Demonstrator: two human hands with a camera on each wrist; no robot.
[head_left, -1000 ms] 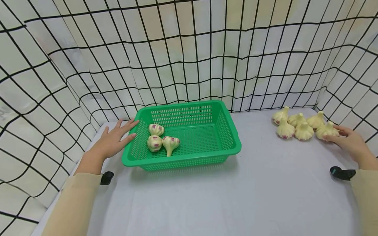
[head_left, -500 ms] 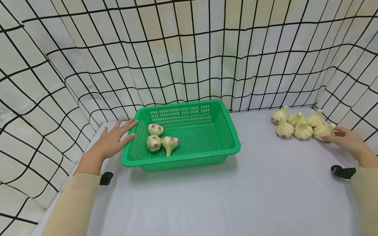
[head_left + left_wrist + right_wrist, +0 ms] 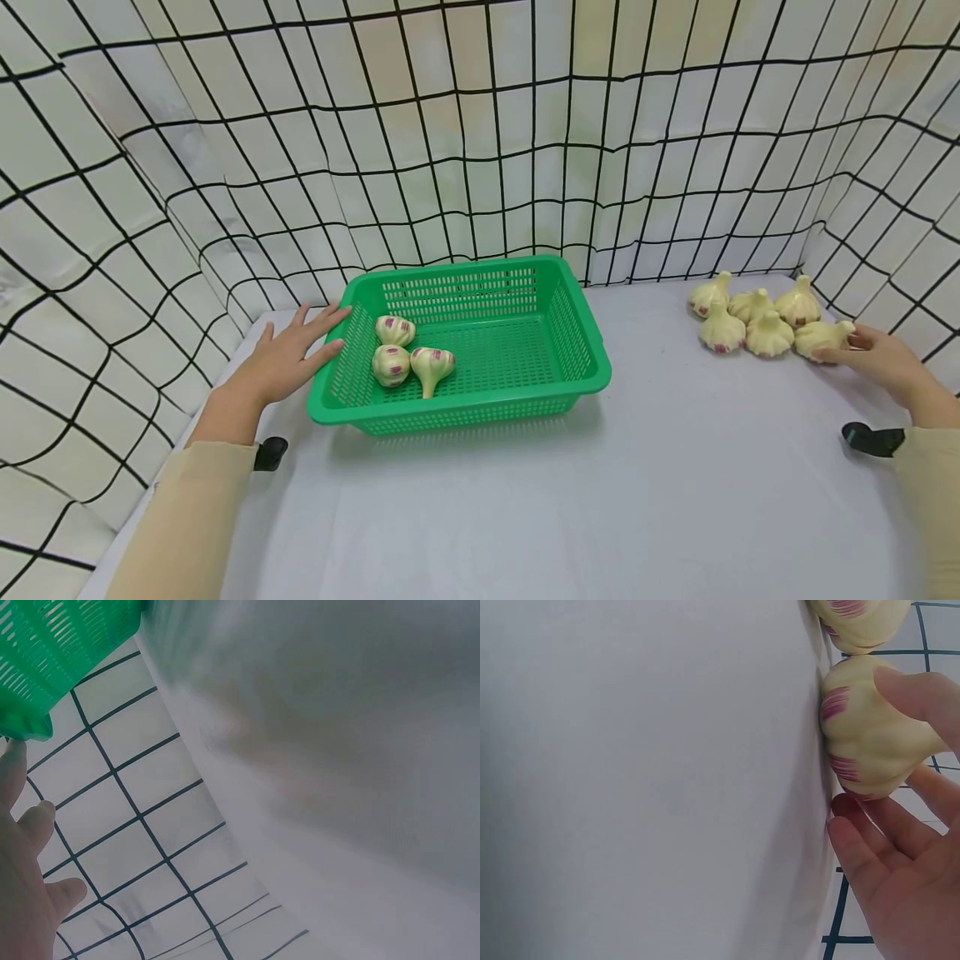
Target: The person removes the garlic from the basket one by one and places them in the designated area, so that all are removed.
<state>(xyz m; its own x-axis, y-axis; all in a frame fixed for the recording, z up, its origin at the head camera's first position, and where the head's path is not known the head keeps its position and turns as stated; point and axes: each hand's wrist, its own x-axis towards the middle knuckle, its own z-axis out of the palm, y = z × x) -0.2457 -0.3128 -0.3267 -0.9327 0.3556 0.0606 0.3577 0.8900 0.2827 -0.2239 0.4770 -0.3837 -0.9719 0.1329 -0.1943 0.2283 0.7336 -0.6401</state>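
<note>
My left hand (image 3: 288, 354) lies with spread, straight fingers on the left rim of a green plastic basket (image 3: 480, 398); the left wrist view shows a fingertip under the basket's edge (image 3: 34, 727). Inside the basket, at its left end, lie three garlic bulbs (image 3: 432, 363) with purple streaks. Far to the right, my right hand (image 3: 885, 358) holds a garlic bulb (image 3: 820, 337) between thumb and fingers. This bulb (image 3: 866, 742) is tilted, its neck pointing toward the palm, and it sits low at the white tabletop.
Several more garlic bulbs (image 3: 768, 333) stand close together just left of the held one. White walls covered by black netting (image 3: 536, 133) rise behind and on both sides of the white table (image 3: 480, 517). A black wrist device (image 3: 272, 453) shows at the left sleeve.
The bulb in my right hand has tipped over to the right, from nearly upright to lying tilted, and shifted slightly left. My left hand, the basket and its bulbs stay put.
</note>
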